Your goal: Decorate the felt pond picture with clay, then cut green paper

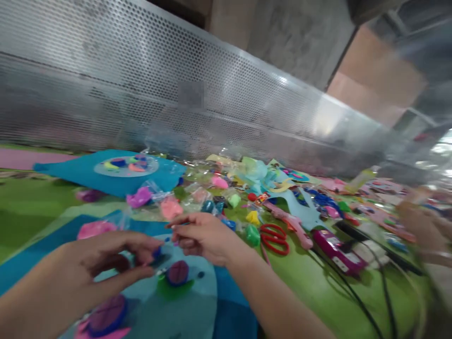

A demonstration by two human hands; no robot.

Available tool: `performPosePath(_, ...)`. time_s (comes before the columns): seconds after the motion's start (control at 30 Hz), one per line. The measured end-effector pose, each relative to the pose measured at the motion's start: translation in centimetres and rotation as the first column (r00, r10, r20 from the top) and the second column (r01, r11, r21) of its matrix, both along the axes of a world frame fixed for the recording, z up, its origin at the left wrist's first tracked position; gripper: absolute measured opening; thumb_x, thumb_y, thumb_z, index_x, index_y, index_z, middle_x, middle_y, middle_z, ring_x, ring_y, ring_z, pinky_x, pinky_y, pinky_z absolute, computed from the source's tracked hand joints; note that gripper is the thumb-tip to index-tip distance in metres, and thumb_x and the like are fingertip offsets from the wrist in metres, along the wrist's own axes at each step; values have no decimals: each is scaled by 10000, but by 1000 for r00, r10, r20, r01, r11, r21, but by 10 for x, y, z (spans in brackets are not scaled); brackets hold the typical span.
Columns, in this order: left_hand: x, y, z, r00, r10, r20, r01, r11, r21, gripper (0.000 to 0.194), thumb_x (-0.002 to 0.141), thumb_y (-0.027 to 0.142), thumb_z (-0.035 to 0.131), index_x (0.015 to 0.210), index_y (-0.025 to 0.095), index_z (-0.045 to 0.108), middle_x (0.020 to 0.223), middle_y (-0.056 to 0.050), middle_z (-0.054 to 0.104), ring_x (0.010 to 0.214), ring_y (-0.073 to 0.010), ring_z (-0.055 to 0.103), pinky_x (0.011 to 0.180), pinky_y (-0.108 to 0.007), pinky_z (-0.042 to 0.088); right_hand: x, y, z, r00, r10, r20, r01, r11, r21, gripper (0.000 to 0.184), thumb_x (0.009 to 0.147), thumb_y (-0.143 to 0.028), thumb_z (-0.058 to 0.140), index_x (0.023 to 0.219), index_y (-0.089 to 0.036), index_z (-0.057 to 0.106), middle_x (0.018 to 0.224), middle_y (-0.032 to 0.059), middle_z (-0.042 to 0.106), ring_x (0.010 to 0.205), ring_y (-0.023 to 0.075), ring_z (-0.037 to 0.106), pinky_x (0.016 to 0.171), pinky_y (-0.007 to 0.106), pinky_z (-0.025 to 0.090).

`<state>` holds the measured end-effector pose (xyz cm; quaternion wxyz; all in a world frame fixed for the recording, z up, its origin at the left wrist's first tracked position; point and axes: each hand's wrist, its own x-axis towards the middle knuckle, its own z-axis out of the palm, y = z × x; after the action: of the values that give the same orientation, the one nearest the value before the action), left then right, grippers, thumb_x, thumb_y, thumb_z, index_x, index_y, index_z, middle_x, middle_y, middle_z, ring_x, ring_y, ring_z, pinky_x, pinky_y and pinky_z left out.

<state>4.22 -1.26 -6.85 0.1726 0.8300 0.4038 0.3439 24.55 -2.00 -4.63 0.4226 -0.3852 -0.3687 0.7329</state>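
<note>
My left hand (116,263) is over a pale blue paper circle (190,306), with thumb and fingertips drawn together in a pinch. Whatever is between them is too small and blurred to name. Dark blue clay shows just behind those fingertips. My right hand (203,238) hovers close by with its fingers curled together, and a tiny purple speck shows beneath them. On the circle sits a round purple clay disc (177,273) with a blue rim and green clay under it. A second purple disc (108,315), rimmed in blue over pink clay, lies below my left hand.
Blue sheets carry the circle and, farther back, another decorated circle (153,167). Clay lumps and plastic bags clutter the middle. Red-handled scissors (274,239), a pink glue gun (289,221), a magenta device (339,252) and cables lie right. Another person's arm (423,226) is at far right.
</note>
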Motion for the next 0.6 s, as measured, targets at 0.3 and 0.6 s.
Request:
performPosePath(0.3, 14, -15, 31, 996, -71, 60, 88, 932, -352, 245, 784, 407, 464, 870, 274, 650, 644, 22, 668, 456, -94, 564, 383, -149, 449, 0, -1, 3, 997, -73, -12, 72, 995, -67, 216, 781, 35, 399, 892, -59, 560, 796, 118, 670, 726, 144, 671, 686, 236, 536)
performPosePath(0.6, 13, -13, 30, 994, -97, 41, 103, 973, -208, 148, 741, 347, 539, 822, 265, 631, 732, 20, 664, 609, -117, 619, 523, -181, 504, 7, -3, -2, 996, 92, 20, -92, 996, -9, 118, 774, -114, 565, 890, -93, 569, 756, 92, 696, 698, 147, 683, 657, 227, 553)
